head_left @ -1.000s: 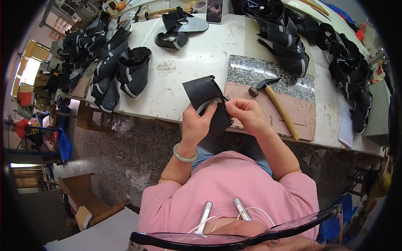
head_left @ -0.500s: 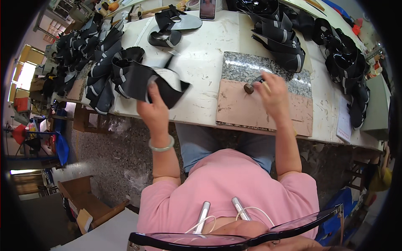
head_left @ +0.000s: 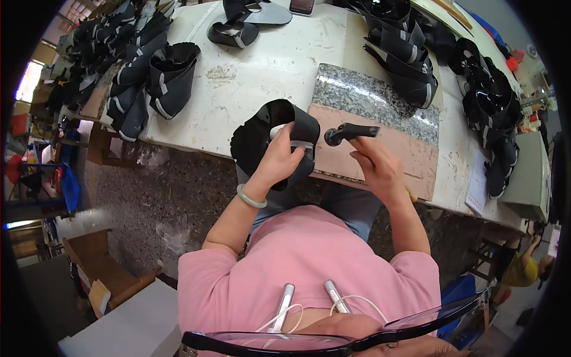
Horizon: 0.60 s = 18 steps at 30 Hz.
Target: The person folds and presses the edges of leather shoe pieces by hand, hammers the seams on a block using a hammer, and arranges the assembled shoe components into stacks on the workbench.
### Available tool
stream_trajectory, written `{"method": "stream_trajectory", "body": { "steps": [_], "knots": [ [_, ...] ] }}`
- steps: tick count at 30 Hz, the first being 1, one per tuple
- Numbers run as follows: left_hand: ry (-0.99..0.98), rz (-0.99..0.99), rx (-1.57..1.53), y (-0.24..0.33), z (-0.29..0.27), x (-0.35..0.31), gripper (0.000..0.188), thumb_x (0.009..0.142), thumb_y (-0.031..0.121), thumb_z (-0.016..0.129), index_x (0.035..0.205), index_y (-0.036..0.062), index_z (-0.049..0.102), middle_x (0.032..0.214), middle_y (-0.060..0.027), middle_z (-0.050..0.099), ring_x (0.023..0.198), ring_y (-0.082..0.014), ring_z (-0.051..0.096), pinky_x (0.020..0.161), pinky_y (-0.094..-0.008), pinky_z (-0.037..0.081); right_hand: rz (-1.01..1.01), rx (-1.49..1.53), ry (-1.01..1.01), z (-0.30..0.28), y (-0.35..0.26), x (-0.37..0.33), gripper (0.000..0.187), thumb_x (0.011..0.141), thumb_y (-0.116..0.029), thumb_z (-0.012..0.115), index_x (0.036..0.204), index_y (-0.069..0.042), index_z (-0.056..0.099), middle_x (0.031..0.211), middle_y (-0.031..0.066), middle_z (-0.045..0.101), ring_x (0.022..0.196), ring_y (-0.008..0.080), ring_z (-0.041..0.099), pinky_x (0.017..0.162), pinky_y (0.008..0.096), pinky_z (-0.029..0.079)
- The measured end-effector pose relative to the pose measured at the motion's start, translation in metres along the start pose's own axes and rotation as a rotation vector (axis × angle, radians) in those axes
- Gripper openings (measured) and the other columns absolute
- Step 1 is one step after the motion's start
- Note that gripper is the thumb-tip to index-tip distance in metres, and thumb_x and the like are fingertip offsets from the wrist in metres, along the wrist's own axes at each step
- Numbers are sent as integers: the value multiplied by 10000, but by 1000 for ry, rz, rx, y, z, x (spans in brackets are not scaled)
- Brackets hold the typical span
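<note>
My left hand [head_left: 281,156] pinches a black shoe upper [head_left: 248,143] with a grey stripe along its edge. Some fingers are inside its opening, and the thumb presses the outside. The upper hangs at the table's front edge, beside the left side of the pink board. Over that board, my right hand [head_left: 382,169] is closed round a hammer [head_left: 358,130]. Its dark head points left toward the upper, raised off the board. Most of the handle is hidden in the palm; a yellowish end shows below the wrist.
The pinkish board [head_left: 395,146] lies on a speckled stone slab [head_left: 369,92] on the white table [head_left: 232,89]. Black shoe uppers [head_left: 172,77] are heaped at left, with more uppers [head_left: 410,77] at far right. A phone [head_left: 302,6] stands at the back.
My left hand has brought the shoe upper rightward and nearer to me, turning it. The hammer has swung round in my right hand, its head now farther left. The view has shifted slightly.
</note>
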<state>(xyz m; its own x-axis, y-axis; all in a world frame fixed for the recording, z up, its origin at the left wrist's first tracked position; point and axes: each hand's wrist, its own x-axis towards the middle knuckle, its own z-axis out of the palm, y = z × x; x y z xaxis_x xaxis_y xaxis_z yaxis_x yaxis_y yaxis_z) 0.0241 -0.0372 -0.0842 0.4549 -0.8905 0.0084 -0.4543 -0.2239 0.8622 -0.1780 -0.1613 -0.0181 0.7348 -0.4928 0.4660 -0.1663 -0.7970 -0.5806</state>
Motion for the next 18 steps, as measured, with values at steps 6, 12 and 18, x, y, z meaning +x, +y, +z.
{"method": "stream_trajectory", "body": {
  "steps": [6, 12, 18],
  "knots": [
    [-16, 6, -103, -3, 1, 9, 414, 864, 154, 553, 1201, -73, 474, 1075, -247, 583, 1011, -333, 585, 869, -378, 444, 13, -138, -261, 23, -12, -5, 305, 822, -58, 601, 1116, -140, 602, 842, 69, 607, 650, 269, 616, 551, 372, 494],
    [99, 164, 195, 0, -12, 14, 205, 847, 143, 605, 950, -34, 586, 790, -164, 602, 705, -227, 609, 628, -343, 455, -15, -96, -233, 22, -13, 1, 293, 828, -71, 602, 1113, -138, 597, 834, 64, 608, 653, 274, 614, 546, 379, 492],
    [30, -17, -105, 17, -19, 20, 415, 821, 78, 603, 1232, 51, 547, 904, -131, 667, 692, -125, 603, 653, -272, 478, -35, -37, -12, 15, -18, 10, 314, 829, -95, 625, 1136, -156, 601, 823, 85, 616, 671, 295, 616, 570, 392, 490]
  ]
}}
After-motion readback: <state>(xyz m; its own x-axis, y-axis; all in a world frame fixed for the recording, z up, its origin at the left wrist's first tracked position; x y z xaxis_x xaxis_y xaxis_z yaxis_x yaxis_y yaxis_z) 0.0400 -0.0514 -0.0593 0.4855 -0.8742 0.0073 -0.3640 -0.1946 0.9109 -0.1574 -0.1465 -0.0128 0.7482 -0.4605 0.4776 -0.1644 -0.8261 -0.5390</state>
